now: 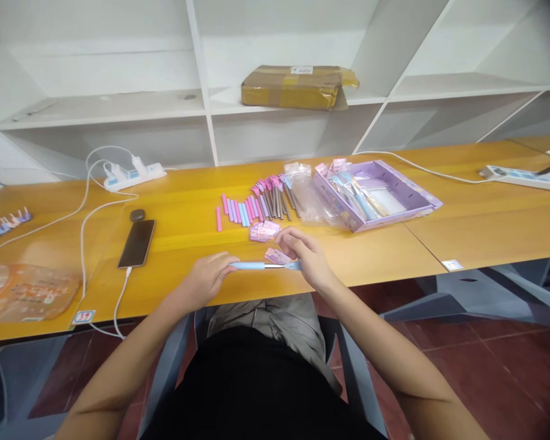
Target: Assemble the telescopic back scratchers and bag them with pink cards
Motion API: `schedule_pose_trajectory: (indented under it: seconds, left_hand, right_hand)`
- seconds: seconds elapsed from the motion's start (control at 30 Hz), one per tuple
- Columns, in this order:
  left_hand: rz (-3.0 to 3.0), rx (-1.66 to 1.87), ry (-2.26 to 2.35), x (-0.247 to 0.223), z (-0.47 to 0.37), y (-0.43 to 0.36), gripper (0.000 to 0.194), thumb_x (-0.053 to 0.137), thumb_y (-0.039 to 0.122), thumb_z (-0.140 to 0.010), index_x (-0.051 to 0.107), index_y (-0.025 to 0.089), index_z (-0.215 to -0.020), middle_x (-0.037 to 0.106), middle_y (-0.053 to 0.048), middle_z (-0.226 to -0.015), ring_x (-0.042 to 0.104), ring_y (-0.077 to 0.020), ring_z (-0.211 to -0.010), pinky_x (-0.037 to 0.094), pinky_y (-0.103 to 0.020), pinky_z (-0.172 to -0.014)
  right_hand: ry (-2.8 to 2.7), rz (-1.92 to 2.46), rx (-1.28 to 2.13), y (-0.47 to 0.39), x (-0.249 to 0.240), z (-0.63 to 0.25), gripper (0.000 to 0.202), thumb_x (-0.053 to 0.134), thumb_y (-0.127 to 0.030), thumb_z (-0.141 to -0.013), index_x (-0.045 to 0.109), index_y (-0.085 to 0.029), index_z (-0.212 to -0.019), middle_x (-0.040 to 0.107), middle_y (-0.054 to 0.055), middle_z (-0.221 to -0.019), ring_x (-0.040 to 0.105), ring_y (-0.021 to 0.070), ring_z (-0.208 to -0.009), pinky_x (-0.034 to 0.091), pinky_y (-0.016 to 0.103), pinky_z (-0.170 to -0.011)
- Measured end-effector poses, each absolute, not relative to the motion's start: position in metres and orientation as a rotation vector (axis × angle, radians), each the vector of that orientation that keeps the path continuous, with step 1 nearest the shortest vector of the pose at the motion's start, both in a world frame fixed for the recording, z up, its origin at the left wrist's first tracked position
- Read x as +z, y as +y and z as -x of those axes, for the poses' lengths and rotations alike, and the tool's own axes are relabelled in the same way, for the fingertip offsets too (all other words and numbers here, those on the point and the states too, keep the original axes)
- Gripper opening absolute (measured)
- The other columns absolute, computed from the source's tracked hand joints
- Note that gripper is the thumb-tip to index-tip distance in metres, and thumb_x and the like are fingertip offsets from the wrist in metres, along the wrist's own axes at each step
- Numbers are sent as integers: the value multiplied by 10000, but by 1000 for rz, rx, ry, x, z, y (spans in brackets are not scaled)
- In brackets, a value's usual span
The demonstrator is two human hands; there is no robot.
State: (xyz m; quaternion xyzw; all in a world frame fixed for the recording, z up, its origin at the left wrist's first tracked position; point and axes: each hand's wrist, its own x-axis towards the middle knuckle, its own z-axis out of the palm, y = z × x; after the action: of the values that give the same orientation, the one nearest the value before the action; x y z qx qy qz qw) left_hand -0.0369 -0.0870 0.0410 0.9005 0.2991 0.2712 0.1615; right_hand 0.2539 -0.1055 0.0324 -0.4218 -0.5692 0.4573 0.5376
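Note:
A light-blue back scratcher (250, 266) with a bare metal rod lies level across the front of the table between my hands. My left hand (208, 278) is closed round the end of its blue handle. At the other end, my right hand (309, 256) has curled fingers and holds the blue head, which they partly hide. Small pink printed cards (263, 231) lie just beyond my hands. Behind them are loose pink, purple and blue handle sleeves (242, 211) in a row, beside several metal-rod scratchers (275, 195) with pink, purple and blue claw heads.
A purple tray (406, 214) holds bagged scratchers, with clear plastic bags (307, 189) at its left. On the left are a phone (137, 243) on a cable and a power strip (135, 176). A taped carton (293, 88) sits on the shelf above.

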Motion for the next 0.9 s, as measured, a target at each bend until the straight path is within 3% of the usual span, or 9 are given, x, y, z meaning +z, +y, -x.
schedule_pose_trajectory:
  seconds: [0.07, 0.13, 0.23, 0.3, 0.37, 0.43, 0.57, 0.77, 0.9]
  left_hand:
    - [-2461, 704, 940, 41, 45, -76, 471, 380, 492, -1177, 745, 198, -1140, 771, -73, -988, 713, -207, -885, 537, -308, -824]
    - [-2343, 662, 1035, 41, 54, -67, 472, 408, 527, -1160, 753, 208, -1116, 784, -65, -1022, 723, -215, -942, 535, -315, -869]
    - [-2205, 647, 1148, 38, 65, -62, 512, 385, 553, -1151, 749, 199, -1084, 772, -48, -972, 698, -199, -879, 523, -302, -834]
    - [-2183, 601, 1173, 36, 69, -65, 546, 341, 556, -1158, 743, 196, -1075, 745, -34, -911, 663, -184, -803, 509, -289, -778]
    - [-2248, 503, 1179, 34, 71, -70, 553, 303, 539, -1172, 729, 203, -1070, 738, -32, -902, 657, -181, -788, 504, -287, -763]
    - [-2435, 404, 1212, 33, 69, -76, 525, 324, 532, -1177, 714, 202, -1059, 753, -57, -933, 680, -203, -832, 508, -309, -790]
    - [-2977, 307, 1171, 31, 54, -89, 427, 464, 509, -1153, 697, 160, -1075, 760, -130, -946, 701, -274, -873, 502, -380, -800]
    - [-3139, 256, 1160, 40, 32, -97, 307, 384, 268, -1180, 644, 158, -1059, 722, -101, -907, 706, -249, -826, 499, -343, -717]
    - [-3149, 306, 1208, 52, 33, -95, 308, 343, 212, -1178, 641, 146, -1136, 728, -109, -968, 710, -248, -867, 525, -346, -729]
  right_hand:
    - [-1510, 1019, 920, -99, 28, -253, 384, 505, -527, -1119, 701, -212, -1020, 571, 1, -781, 518, 168, -683, 452, 307, -661]
    - [-1751, 1015, 604, -91, 26, -256, 414, 539, -566, -1114, 687, -198, -1232, 673, 83, -1033, 633, 226, -885, 545, 379, -818]
    - [-2187, 980, 64, -81, 25, -265, 564, 678, -542, -1064, 600, -164, -1475, 652, 203, -1364, 634, 338, -1218, 541, 494, -1028]
    - [-2418, 969, -198, -78, 24, -270, 435, 649, -399, -1099, 634, -143, -1450, 679, 205, -1335, 628, 350, -1233, 532, 499, -1038]
    - [-2540, 980, -357, -79, 22, -270, 275, 573, -239, -1121, 703, -122, -1334, 716, 179, -1195, 652, 324, -1127, 536, 473, -992]
    - [-2561, 1014, -418, -82, 21, -267, 246, 546, -159, -1113, 731, -111, -1268, 720, 168, -1135, 659, 307, -1073, 537, 458, -970]
    - [-2529, 1045, -463, -89, 28, -255, 319, 561, -137, -1102, 684, -108, -1395, 714, 173, -1231, 654, 314, -1142, 535, 459, -1017]
    - [-2487, 1009, -555, -96, 46, -245, 354, 558, -137, -1101, 653, -154, -1442, 705, 172, -1249, 633, 307, -1134, 524, 455, -962]
    - [-2406, 949, -612, -104, 56, -251, 242, 551, -141, -1113, 709, -172, -1293, 715, 127, -1104, 606, 266, -993, 472, 395, -844]
